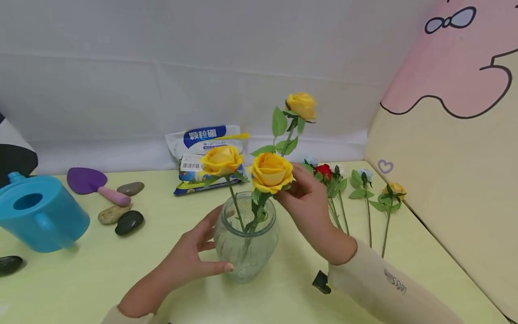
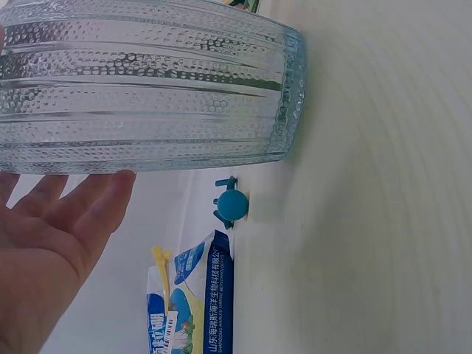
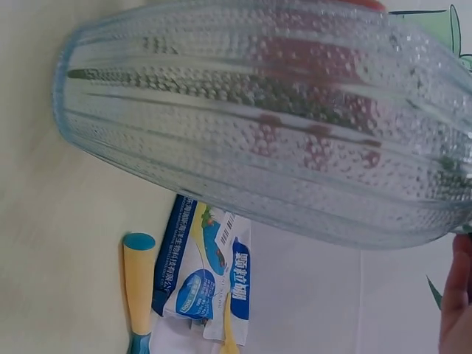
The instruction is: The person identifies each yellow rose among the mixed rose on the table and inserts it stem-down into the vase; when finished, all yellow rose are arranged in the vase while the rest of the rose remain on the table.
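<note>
A clear ribbed glass vase (image 1: 246,252) stands upright on the table. My left hand (image 1: 194,254) holds its left side, thumb toward the front and fingers behind; in the left wrist view fingertips of that hand (image 2: 70,228) meet the glass. Two yellow roses, one at left (image 1: 222,160) and one in front (image 1: 272,173), have stems inside the vase. A taller yellow rose (image 1: 301,106) rises behind them, its lower stem hidden. My right hand (image 1: 309,204) pinches the front rose beneath its bloom, fingertips partly hidden. The vase (image 3: 243,125) fills the right wrist view.
Right of the vase lie a red rose (image 1: 323,172), a pale blue one (image 1: 365,175) and another yellow rose (image 1: 393,190). Behind stands a printed packet (image 1: 210,177). Leftward are a blue watering can (image 1: 44,216), a purple trowel (image 1: 87,181) and several stones (image 1: 129,222).
</note>
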The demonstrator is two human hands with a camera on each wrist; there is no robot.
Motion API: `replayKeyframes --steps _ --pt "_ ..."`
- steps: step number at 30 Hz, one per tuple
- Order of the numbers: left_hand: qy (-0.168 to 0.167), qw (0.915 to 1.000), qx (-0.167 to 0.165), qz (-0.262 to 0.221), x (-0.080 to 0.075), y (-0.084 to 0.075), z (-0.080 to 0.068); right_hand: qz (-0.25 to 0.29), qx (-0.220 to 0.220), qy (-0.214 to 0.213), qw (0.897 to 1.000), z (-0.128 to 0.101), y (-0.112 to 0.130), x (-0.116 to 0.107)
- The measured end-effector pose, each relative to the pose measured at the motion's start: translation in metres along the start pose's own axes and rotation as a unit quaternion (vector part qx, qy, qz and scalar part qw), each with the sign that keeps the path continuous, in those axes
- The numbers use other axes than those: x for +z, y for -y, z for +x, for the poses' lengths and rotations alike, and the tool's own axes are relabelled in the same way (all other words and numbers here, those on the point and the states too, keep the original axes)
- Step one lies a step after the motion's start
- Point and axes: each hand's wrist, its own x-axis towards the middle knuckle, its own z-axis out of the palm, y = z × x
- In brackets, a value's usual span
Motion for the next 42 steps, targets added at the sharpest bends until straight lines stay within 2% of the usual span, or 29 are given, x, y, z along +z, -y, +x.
replayKeyframes --steps 6,9,13,18,22,29,36,42 --pt "-0.005 1.0 0.005 0.005 0.0 0.002 -0.001 0.01 -0.105 -0.017 0.994 -0.019 -0.002 -0.005" --pt "-0.007 1.0 0.002 0.006 0.0 0.003 0.0 0.011 -0.135 -0.016 0.991 -0.024 -0.001 -0.004" --pt "-0.007 1.0 -0.004 0.006 0.001 0.002 0.0 0.003 -0.149 -0.018 0.989 -0.029 -0.001 -0.004" --pt "-0.008 0.9999 0.006 0.006 0.002 0.003 -0.001 0.004 -0.176 -0.02 0.984 -0.037 0.0 -0.003" --pt "-0.011 0.9999 0.01 0.008 0.001 0.003 0.0 -0.001 -0.177 -0.018 0.984 -0.041 -0.001 -0.004" --pt "-0.009 0.9999 0.006 0.006 0.001 0.003 0.0 -0.021 -0.173 0.024 0.984 -0.044 -0.003 -0.01" --pt "-0.012 0.9998 0.012 0.011 0.001 0.002 0.0 -0.035 -0.21 0.1 0.972 -0.04 -0.004 -0.011" --pt "-0.008 0.9999 -0.009 0.007 0.001 0.002 0.0 -0.021 -0.231 0.082 0.969 -0.047 -0.006 -0.017"
